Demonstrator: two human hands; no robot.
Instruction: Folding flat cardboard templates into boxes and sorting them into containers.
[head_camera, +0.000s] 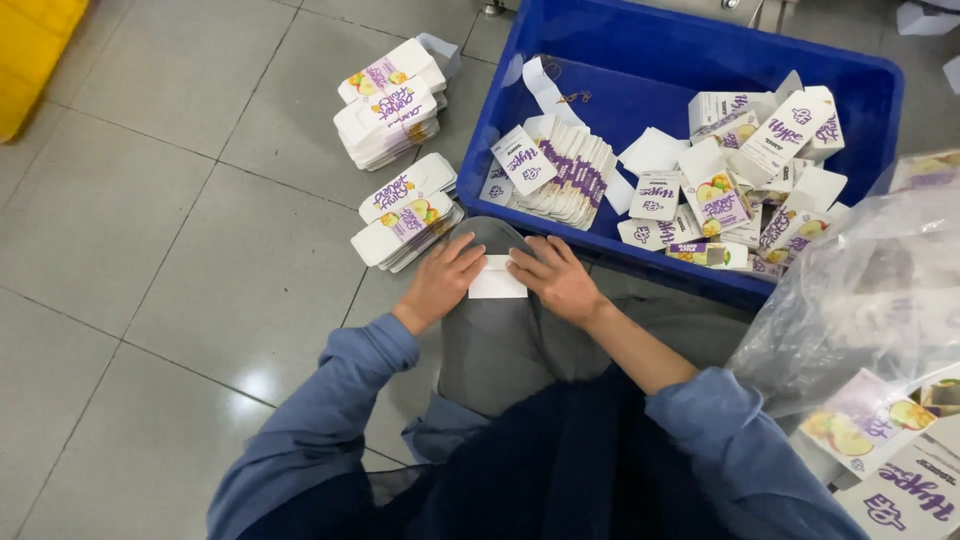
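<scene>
A small flat white carton (497, 280) lies on my knee, pressed between both hands. My left hand (440, 281) holds its left edge with fingers curled over it. My right hand (553, 278) covers its right edge, fingers spread flat. Just beyond my knee stands a blue plastic crate (640, 75) holding a row of flattened white-and-purple cartons (565, 175) and several loose folded boxes (760, 170) with fruit pictures.
Stacks of flat cartons (392, 100) and a lower stack of flat cartons (408, 212) lie on the grey tiled floor to the left of the crate. A clear plastic bag (870, 290) with more cartons sits at the right. A yellow bin (30, 50) is at the top left corner.
</scene>
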